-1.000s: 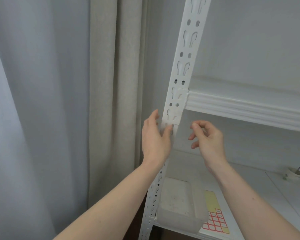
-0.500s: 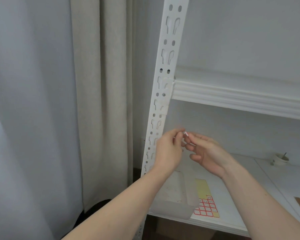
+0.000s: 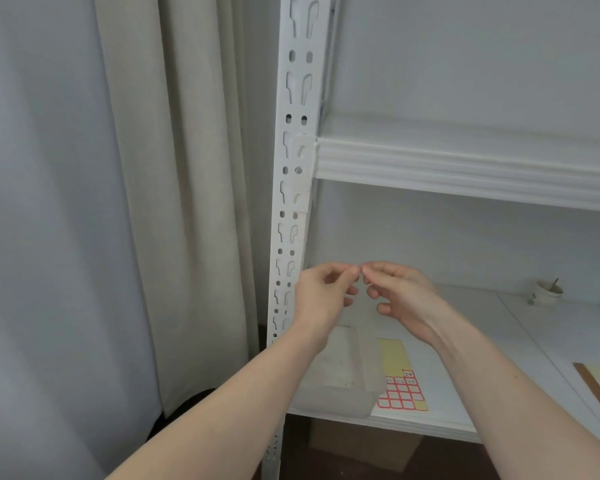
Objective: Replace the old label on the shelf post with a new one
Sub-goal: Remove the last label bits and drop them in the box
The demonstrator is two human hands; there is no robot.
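The white painted metal shelf post [image 3: 293, 209] stands upright, punched with paired round holes and keyhole-shaped slots. Two pale, translucent rectangular labels [image 3: 301, 174] lie flat on its front face, level with the ribbed white shelf edge [image 3: 465, 168] that joins the post on its right. Just right of the post and lower down, the left hand [image 3: 321, 296] and the right hand [image 3: 400, 296] meet fingertip to fingertip, each pinched closed; what they pinch between them is too small and pale to make out. Below the hands, on the smooth white lower shelf [image 3: 482, 327] right of the post, sits a frosted translucent plastic box [image 3: 343, 372], and beside it lies a yellow sheet of red-bordered sticker labels [image 3: 400, 386] in a grid. A small white cup [image 3: 546, 291] stands far to the right. Left of the post hang a beige pleated curtain [image 3: 174, 188] and a grey one [image 3: 42, 202].

A second ago the left hand was up on the post, fingertips at the lower edge of the labels, with the right hand apart and loosely curled; since then both have dropped away from the post and come together.
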